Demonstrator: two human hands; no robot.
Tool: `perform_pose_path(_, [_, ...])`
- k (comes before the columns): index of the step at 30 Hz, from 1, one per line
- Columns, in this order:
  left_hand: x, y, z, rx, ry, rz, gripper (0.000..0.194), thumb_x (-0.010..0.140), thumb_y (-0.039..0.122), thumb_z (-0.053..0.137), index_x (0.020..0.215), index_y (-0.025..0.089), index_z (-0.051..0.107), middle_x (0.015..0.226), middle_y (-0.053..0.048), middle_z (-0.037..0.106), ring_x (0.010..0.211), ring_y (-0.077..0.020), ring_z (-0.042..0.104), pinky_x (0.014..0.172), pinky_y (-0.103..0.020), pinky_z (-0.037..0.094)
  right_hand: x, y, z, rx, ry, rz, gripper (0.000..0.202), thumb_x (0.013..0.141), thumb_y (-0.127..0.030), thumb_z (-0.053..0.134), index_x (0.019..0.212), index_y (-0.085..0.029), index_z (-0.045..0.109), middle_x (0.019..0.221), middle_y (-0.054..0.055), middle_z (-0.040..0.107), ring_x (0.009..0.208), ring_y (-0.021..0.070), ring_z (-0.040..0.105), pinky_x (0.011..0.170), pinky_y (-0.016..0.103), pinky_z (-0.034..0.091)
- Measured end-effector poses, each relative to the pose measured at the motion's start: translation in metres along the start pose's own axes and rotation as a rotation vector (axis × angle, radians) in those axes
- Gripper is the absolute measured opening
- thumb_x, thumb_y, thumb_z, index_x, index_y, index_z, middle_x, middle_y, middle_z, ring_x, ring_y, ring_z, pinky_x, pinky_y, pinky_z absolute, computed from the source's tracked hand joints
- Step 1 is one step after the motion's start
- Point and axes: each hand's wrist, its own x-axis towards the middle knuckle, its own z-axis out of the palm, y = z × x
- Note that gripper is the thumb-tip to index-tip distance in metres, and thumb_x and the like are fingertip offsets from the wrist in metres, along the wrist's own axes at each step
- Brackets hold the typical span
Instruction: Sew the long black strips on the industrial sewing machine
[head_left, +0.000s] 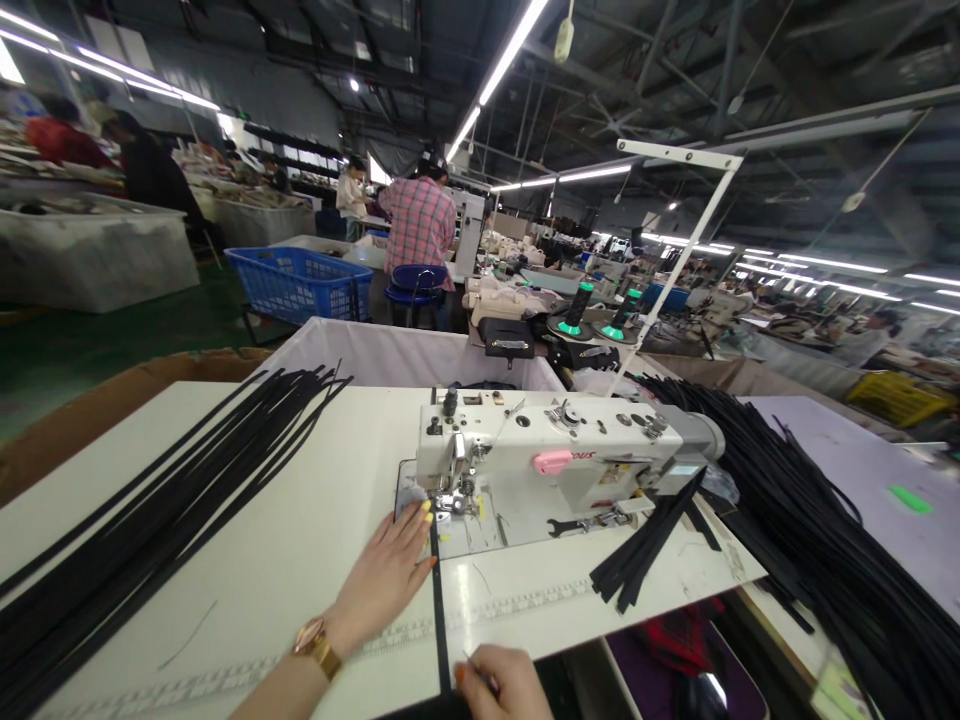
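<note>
A narrow black strap (439,620) runs from the table's front edge up to the presser foot of a white sewing machine (540,470). My left hand (390,560) lies flat just left of the strap, fingers stretched toward the presser foot and thumb tip at the strap's edge. At the front edge, my right hand (504,685) is closed beside the strap's near end. A thin pale tip and a dark bit show at its fingers, too small to name. A large bundle of black straps (187,480) covers the left of the table (315,560).
More black straps (649,545) lie on the table's right, with a big heap (795,500) beyond. A wrench (566,526) rests on the machine bed. Behind stand thread cones (577,310), a blue basket (300,285) and a person in a plaid shirt (421,220).
</note>
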Motion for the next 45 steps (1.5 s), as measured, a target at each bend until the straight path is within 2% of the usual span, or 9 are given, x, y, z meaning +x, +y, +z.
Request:
perform_pose_path(2, [0.001, 0.001, -0.002, 0.009, 0.001, -0.003, 0.055, 0.100, 0.046, 0.035, 0.148, 0.018, 0.037, 0.153, -0.009, 0.036, 0.143, -0.0283, 0.030, 0.116, -0.052, 0.029, 0.023, 0.001, -0.005, -0.103, 0.055, -0.069, 0.037, 0.093, -0.035, 0.048, 0.061, -0.020, 0.060, 0.058, -0.001, 0.059, 0.059, 0.0135, 0.053, 0.057, 0.026, 0.032])
perform_pose_path(4, [0.002, 0.001, -0.002, 0.015, 0.004, -0.007, 0.055, 0.100, 0.047, 0.035, 0.147, 0.018, 0.038, 0.153, -0.009, 0.038, 0.143, -0.0280, 0.030, 0.116, -0.052, 0.029, 0.043, 0.006, -0.008, -0.198, 0.152, -0.130, 0.032, 0.094, -0.033, 0.046, 0.069, -0.020, 0.061, 0.065, 0.000, 0.063, 0.063, 0.0144, 0.054, 0.060, 0.026, 0.032])
perform_pose_path(6, [0.002, 0.001, -0.002, 0.023, 0.006, -0.008, 0.055, 0.100, 0.046, 0.035, 0.147, 0.018, 0.038, 0.152, -0.009, 0.039, 0.143, -0.0277, 0.030, 0.116, -0.052, 0.029, 0.057, 0.013, -0.008, -0.247, 0.232, -0.154, 0.023, 0.092, -0.028, 0.047, 0.077, -0.021, 0.062, 0.070, 0.001, 0.065, 0.066, 0.0153, 0.057, 0.062, 0.026, 0.033])
perform_pose_path(8, [0.002, 0.000, -0.002, 0.033, 0.005, -0.008, 0.054, 0.101, 0.046, 0.034, 0.147, 0.018, 0.038, 0.153, -0.008, 0.038, 0.143, -0.0275, 0.030, 0.116, -0.051, 0.030, 0.064, 0.021, -0.006, -0.245, 0.259, -0.171, 0.017, 0.090, -0.023, 0.049, 0.081, -0.021, 0.063, 0.073, 0.001, 0.067, 0.068, 0.0157, 0.058, 0.064, 0.026, 0.034])
perform_pose_path(12, [0.002, 0.000, -0.003, 0.034, 0.008, -0.007, 0.054, 0.101, 0.046, 0.034, 0.147, 0.018, 0.037, 0.153, -0.008, 0.037, 0.143, -0.0274, 0.030, 0.116, -0.051, 0.030, 0.064, 0.031, -0.004, -0.169, 0.243, -0.199, 0.017, 0.089, -0.020, 0.048, 0.084, -0.020, 0.064, 0.075, 0.001, 0.066, 0.068, 0.0151, 0.058, 0.064, 0.024, 0.036])
perform_pose_path(17, [0.002, 0.001, -0.004, 0.015, 0.010, -0.016, 0.054, 0.101, 0.045, 0.035, 0.148, 0.019, 0.035, 0.153, -0.009, 0.038, 0.143, -0.0271, 0.029, 0.117, -0.051, 0.029, 0.061, 0.030, -0.005, -0.127, 0.242, -0.191, 0.018, 0.088, -0.020, 0.048, 0.083, -0.020, 0.065, 0.073, 0.001, 0.065, 0.067, 0.0150, 0.057, 0.063, 0.025, 0.036])
perform_pose_path(32, [0.003, 0.002, -0.007, -0.025, 0.032, -0.016, 0.052, 0.100, 0.044, 0.038, 0.145, 0.019, 0.040, 0.152, -0.009, 0.039, 0.142, -0.0271, 0.031, 0.117, -0.050, 0.028, 0.062, 0.032, -0.004, -0.145, 0.255, -0.220, 0.026, 0.094, -0.029, 0.044, 0.077, -0.020, 0.062, 0.066, 0.000, 0.058, 0.061, 0.0140, 0.052, 0.060, 0.024, 0.034])
perform_pose_path(38, [0.004, 0.002, -0.007, -0.041, 0.038, -0.022, 0.050, 0.099, 0.040, 0.041, 0.145, 0.020, 0.041, 0.152, -0.009, 0.039, 0.142, -0.0271, 0.033, 0.117, -0.050, 0.028, 0.064, 0.034, -0.002, -0.146, 0.257, -0.239, 0.020, 0.090, -0.024, 0.047, 0.078, -0.020, 0.062, 0.067, 0.000, 0.061, 0.061, 0.0141, 0.054, 0.059, 0.024, 0.036])
perform_pose_path(45, [0.004, 0.003, -0.006, -0.011, 0.034, -0.027, 0.050, 0.100, 0.043, 0.039, 0.144, 0.019, 0.042, 0.152, -0.009, 0.040, 0.141, -0.0269, 0.033, 0.116, -0.050, 0.029, 0.062, 0.034, -0.003, -0.150, 0.241, -0.223, 0.022, 0.092, -0.026, 0.046, 0.079, -0.020, 0.062, 0.068, 0.000, 0.061, 0.061, 0.0141, 0.054, 0.060, 0.024, 0.035])
